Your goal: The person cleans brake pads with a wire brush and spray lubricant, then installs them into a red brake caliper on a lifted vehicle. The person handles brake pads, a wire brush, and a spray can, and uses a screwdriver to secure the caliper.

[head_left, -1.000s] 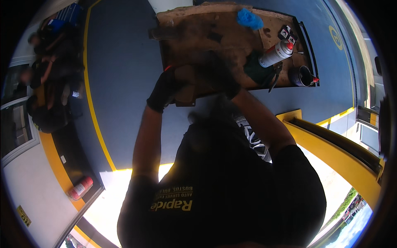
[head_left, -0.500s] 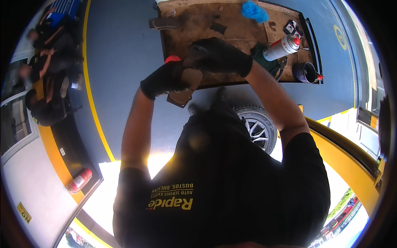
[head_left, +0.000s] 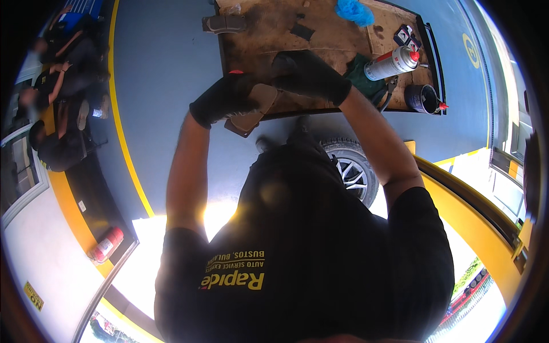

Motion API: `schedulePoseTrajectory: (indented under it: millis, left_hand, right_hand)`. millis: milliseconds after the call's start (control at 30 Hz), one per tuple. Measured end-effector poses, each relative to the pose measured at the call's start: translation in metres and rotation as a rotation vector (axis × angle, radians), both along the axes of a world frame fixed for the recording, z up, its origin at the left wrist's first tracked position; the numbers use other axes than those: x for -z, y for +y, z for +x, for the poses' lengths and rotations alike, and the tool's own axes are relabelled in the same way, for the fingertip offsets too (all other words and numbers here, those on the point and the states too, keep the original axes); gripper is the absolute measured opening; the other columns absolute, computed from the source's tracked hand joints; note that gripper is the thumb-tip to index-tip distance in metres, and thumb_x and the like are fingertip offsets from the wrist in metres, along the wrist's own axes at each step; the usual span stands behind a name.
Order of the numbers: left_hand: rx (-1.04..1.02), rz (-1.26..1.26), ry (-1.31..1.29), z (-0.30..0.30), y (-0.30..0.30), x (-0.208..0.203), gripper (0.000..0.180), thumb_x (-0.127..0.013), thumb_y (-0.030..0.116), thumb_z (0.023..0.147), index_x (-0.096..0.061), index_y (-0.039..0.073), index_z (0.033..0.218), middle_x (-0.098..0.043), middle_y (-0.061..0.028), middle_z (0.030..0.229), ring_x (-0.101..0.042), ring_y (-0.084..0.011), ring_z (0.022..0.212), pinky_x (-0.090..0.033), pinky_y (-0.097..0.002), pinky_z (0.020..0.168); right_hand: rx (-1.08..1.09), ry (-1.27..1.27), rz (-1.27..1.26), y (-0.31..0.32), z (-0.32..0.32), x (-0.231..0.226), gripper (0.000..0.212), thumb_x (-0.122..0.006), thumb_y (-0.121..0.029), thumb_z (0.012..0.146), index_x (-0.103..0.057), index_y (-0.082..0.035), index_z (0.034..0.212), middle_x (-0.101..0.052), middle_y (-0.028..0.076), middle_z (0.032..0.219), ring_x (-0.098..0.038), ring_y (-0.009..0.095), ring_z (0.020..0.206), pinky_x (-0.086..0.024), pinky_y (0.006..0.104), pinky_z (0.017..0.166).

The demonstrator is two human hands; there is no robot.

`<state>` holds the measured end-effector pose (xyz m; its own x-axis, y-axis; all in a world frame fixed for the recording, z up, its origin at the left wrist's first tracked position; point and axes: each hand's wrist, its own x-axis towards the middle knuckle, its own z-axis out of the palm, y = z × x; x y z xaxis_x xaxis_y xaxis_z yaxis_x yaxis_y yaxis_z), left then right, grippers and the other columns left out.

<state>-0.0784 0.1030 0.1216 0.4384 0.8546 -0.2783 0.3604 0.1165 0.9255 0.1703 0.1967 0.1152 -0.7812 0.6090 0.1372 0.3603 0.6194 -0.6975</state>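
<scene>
My left hand [head_left: 220, 100], in a black glove, is closed around two flat brake pads. The upper brake pad [head_left: 265, 97] points toward my right hand, and the lower brake pad [head_left: 245, 124] sticks out below the palm. Close beside the upper pad is my right hand [head_left: 309, 74], also gloved in black, with its fingers curled together. Whatever those fingers pinch is hidden by the dark glove. A bit of a red thing [head_left: 235, 72] shows just behind my left hand; its kind is not clear. Another brake pad [head_left: 224, 24] lies at the far left edge of the work table.
The brown-topped work table [head_left: 257, 48] bears a spray can [head_left: 392, 63] with a red cap, a green cloth [head_left: 360, 74], pliers [head_left: 390, 94], a dark tin [head_left: 420, 98], small boxes [head_left: 405, 36] and blue plastic [head_left: 353, 12]. A car wheel [head_left: 351, 171] is below. Several people sit at far left.
My right hand has drawn slightly away to the right from the upper pad, widening the gap between the hands. The left hand still grips the pads. The whole view has shifted a little.
</scene>
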Motion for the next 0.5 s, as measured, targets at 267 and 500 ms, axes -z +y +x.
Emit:
schedulePoseTrajectory:
  millis: [267,500]
  left_hand:
    - [-0.19,-0.29,-0.277,-0.005,-0.011,0.014,0.06,-0.078,0.004,0.074,-0.062,-0.004,0.131,-0.069,-0.0058,0.108,-0.065,-0.0155,0.095,-0.054,-0.0311,0.088]
    - [-0.161,-0.283,-0.183,-0.003,-0.002,0.026,0.059,-0.081,0.006,0.076,-0.062,-0.003,0.131,-0.07,-0.0076,0.112,-0.066,-0.0175,0.101,-0.054,-0.0323,0.092]
  right_hand:
    - [0.189,0.05,-0.134,0.0,0.073,0.069,0.033,-0.077,-0.015,0.087,-0.07,-0.003,0.117,-0.072,0.016,0.107,-0.07,0.03,0.103,-0.057,0.0364,0.088]
    - [0.059,0.628,-0.94,-0.02,0.02,0.076,0.029,-0.076,-0.003,0.086,-0.072,0.0,0.115,-0.071,0.007,0.116,-0.066,0.015,0.108,-0.053,0.0295,0.092]
